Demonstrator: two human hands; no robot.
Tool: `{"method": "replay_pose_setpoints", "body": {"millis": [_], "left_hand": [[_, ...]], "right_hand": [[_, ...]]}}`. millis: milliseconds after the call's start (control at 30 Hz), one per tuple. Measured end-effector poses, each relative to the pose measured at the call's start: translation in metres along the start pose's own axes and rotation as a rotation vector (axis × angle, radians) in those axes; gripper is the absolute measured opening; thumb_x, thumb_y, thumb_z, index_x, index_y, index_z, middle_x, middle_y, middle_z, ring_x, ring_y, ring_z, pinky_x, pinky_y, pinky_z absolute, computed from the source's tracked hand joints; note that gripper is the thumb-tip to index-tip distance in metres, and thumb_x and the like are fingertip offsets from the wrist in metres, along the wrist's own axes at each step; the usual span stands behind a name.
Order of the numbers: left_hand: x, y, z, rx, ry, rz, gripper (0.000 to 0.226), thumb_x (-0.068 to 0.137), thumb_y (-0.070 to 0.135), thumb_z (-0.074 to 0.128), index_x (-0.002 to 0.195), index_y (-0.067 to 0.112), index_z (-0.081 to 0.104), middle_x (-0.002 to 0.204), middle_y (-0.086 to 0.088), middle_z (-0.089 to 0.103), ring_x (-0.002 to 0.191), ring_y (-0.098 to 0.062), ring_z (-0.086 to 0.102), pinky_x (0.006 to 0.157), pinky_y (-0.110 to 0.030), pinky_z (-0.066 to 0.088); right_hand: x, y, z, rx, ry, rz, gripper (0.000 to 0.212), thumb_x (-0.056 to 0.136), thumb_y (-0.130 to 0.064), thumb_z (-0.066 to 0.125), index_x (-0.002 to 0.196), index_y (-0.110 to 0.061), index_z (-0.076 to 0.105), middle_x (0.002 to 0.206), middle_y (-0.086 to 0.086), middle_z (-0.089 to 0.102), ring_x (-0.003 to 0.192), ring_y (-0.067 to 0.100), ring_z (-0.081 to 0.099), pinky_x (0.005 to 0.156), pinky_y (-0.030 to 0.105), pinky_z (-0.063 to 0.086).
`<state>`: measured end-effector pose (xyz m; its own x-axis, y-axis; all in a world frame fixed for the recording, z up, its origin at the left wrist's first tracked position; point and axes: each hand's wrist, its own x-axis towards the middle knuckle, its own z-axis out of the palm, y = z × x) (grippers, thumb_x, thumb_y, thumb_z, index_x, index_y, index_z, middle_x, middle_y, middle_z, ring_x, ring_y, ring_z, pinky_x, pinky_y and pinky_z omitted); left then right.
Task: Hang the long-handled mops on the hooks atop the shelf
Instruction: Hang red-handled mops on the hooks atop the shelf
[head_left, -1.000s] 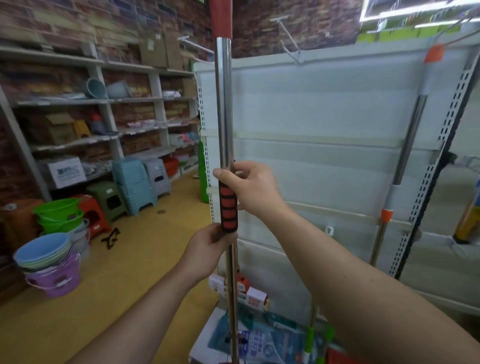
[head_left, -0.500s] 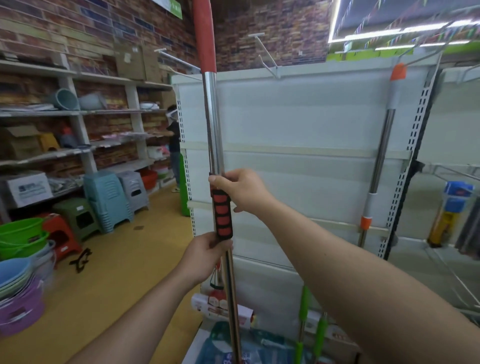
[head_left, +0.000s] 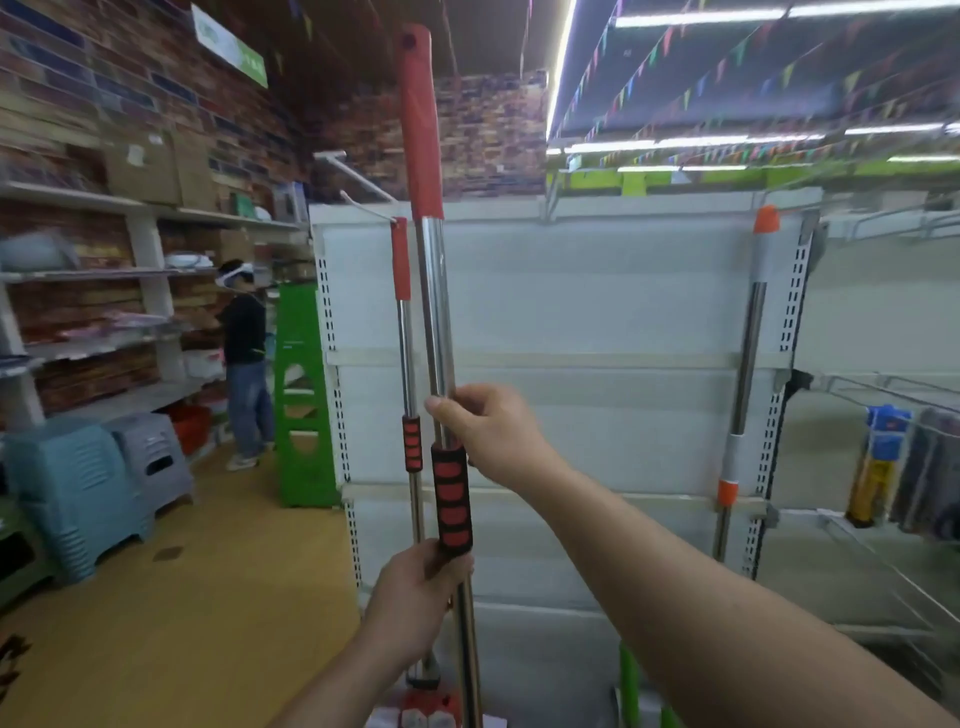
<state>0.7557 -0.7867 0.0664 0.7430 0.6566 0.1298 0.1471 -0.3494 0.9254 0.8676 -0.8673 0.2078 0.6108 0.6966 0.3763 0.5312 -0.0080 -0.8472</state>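
Observation:
I hold a long steel mop (head_left: 435, 312) upright in front of the white shelf (head_left: 597, 291). Its red top end reaches above the shelf's upper edge. My right hand (head_left: 485, 431) grips the steel pole just above the red-and-black foam grip. My left hand (head_left: 415, 592) grips the pole at the foam grip's lower end. A second red-topped mop (head_left: 402, 322) hangs from a white hook (head_left: 358, 184) at the shelf's left top corner. A third mop with orange ends (head_left: 748, 364) hangs at the shelf's right side. My mop's head is out of view below.
A person stands by a green step stool (head_left: 304, 395) to the left. Stacked plastic stools (head_left: 98, 483) line the yellow floor along wall shelving (head_left: 130, 270). Another white hook sticks out at the shelf top's middle (head_left: 545, 208). Bottles (head_left: 878, 467) sit on a wire rack at right.
The view has tilted up and right, and the mop has risen, so its red top end is now fully in sight above the shelf. The red-topped mop on the left hook has come into view.

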Motion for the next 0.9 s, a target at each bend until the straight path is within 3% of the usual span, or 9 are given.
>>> {"method": "replay_pose_setpoints", "body": {"millis": [133,200,267,333,467,633,733,800,900], "left_hand": [[0.012,-0.014,-0.024,-0.013,-0.006,-0.002,0.007,0.087,0.038,0.070,0.085,0.033,0.074,0.081,-0.002,0.074,0.079,-0.022,0.069,0.089,-0.052,0.056],[0.018,-0.021,-0.035,0.003,-0.012,-0.016,0.004,0.086,0.039,0.070,0.084,0.039,0.073,0.079,0.004,0.074,0.081,-0.022,0.070,0.086,-0.046,0.058],[0.024,-0.031,-0.045,0.009,-0.029,-0.042,0.008,0.079,0.045,0.071,0.083,0.039,0.073,0.073,0.009,0.072,0.078,-0.020,0.067,0.081,-0.042,0.057],[0.028,-0.041,-0.053,0.018,-0.018,-0.060,0.018,0.072,0.049,0.072,0.082,0.035,0.074,0.069,0.009,0.070,0.073,-0.018,0.063,0.076,-0.039,0.054],[0.029,-0.049,-0.068,0.079,-0.012,-0.029,0.004,0.089,0.033,0.070,0.086,0.030,0.071,0.066,0.009,0.067,0.065,-0.006,0.059,0.067,-0.030,0.049],[0.033,-0.060,-0.080,0.133,-0.003,0.016,0.014,0.094,0.025,0.066,0.080,0.028,0.064,0.063,0.012,0.064,0.061,0.001,0.055,0.059,-0.022,0.043],[0.039,-0.057,-0.090,0.192,-0.072,0.014,0.019,0.094,0.029,0.065,0.076,0.027,0.059,0.064,0.010,0.059,0.060,-0.003,0.052,0.057,-0.025,0.038],[0.043,-0.052,-0.097,0.248,-0.141,0.007,0.023,0.092,0.039,0.065,0.074,0.027,0.058,0.065,0.010,0.059,0.061,-0.005,0.052,0.058,-0.025,0.037],[0.049,-0.044,-0.106,0.271,-0.126,0.034,0.024,0.090,0.051,0.064,0.089,0.027,0.067,0.085,0.009,0.071,0.080,-0.008,0.065,0.066,-0.025,0.045]], "right_hand": [[0.007,-0.006,0.023,-0.052,0.032,-0.012,0.045,0.097,-0.049,0.062,0.122,-0.012,0.072,0.083,-0.011,0.065,0.071,0.002,0.060,0.063,0.018,0.043],[0.011,-0.013,0.032,-0.034,0.054,-0.030,0.042,0.099,-0.045,0.061,0.123,-0.012,0.071,0.074,-0.012,0.061,0.053,-0.009,0.055,0.052,0.008,0.039],[0.016,-0.023,0.039,0.008,0.085,-0.026,0.041,0.100,-0.044,0.060,0.123,-0.012,0.069,0.067,-0.013,0.053,0.042,-0.007,0.049,0.042,0.005,0.033],[0.023,-0.032,0.045,-0.009,0.107,-0.026,0.033,0.100,-0.044,0.059,0.110,-0.014,0.069,0.063,-0.014,0.046,0.047,-0.002,0.044,0.041,0.008,0.030],[0.035,-0.040,0.061,-0.076,0.094,-0.041,0.029,0.101,-0.043,0.059,0.098,-0.016,0.070,0.061,-0.014,0.045,0.057,0.002,0.044,0.053,0.019,0.033],[0.049,-0.045,0.079,-0.014,0.073,-0.023,0.030,0.100,-0.042,0.061,0.093,-0.013,0.069,0.062,-0.012,0.049,0.063,0.011,0.052,0.071,0.036,0.052],[0.055,-0.046,0.087,0.008,0.078,-0.016,0.021,0.099,-0.041,0.063,0.089,-0.023,0.068,0.059,-0.016,0.050,0.067,0.010,0.055,0.086,0.049,0.061],[0.058,-0.045,0.092,0.017,0.083,-0.017,0.020,0.099,-0.039,0.064,0.088,-0.023,0.067,0.055,-0.017,0.049,0.064,0.010,0.054,0.088,0.053,0.061],[0.061,-0.043,0.096,0.021,0.088,-0.011,0.020,0.099,-0.038,0.064,0.086,-0.022,0.068,0.050,-0.017,0.048,0.063,0.012,0.054,0.085,0.057,0.061]]}}
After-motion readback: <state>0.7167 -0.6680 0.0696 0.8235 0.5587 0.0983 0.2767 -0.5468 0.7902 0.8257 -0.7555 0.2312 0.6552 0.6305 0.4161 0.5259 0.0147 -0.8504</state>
